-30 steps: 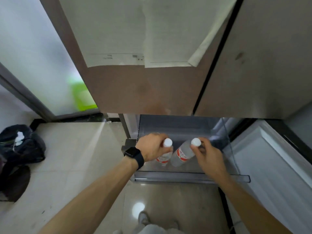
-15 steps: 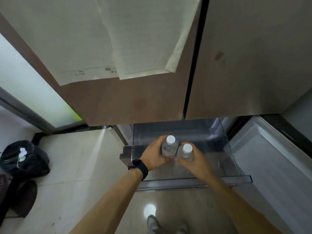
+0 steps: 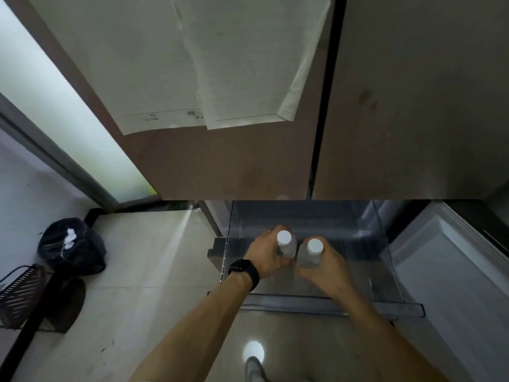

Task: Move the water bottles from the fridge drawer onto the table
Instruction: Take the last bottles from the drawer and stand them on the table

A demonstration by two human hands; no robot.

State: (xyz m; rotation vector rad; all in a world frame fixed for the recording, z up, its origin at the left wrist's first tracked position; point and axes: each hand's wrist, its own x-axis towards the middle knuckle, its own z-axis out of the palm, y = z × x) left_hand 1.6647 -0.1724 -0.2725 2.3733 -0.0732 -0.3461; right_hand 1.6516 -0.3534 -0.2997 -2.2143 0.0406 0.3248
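Two bottles are held upright over the open drawer [image 3: 330,306], white caps turned up toward the camera. The left bottle [image 3: 286,245] is gripped by the left hand [image 3: 265,252], with the fingers curled round its clear body just below the cap. A black watch [image 3: 243,268] is worn on that wrist. The right bottle [image 3: 309,253] is gripped the same way by the right hand [image 3: 319,268], thumb and fingers wrapped round the body. The bottles are held just beside each other, nearly touching, and the hands are kept close together. Whether the bottles are resting on the drawer bottom or lifted clear of it cannot be told from this angle.

The drawer is seen pulled out beneath the closed fridge doors [image 3: 413,106], with its clear front rim nearest the person. Papers [image 3: 220,64] are stuck on the left one. A pale lower door [image 3: 454,271] is seen standing open at the right. Over on the left of the tiled floor [image 3: 137,271], a black bag [image 3: 73,246] is set by the wall, and a dark basket [image 3: 19,296] is seen near it. A shoe [image 3: 253,368] is glimpsed at the bottom edge.
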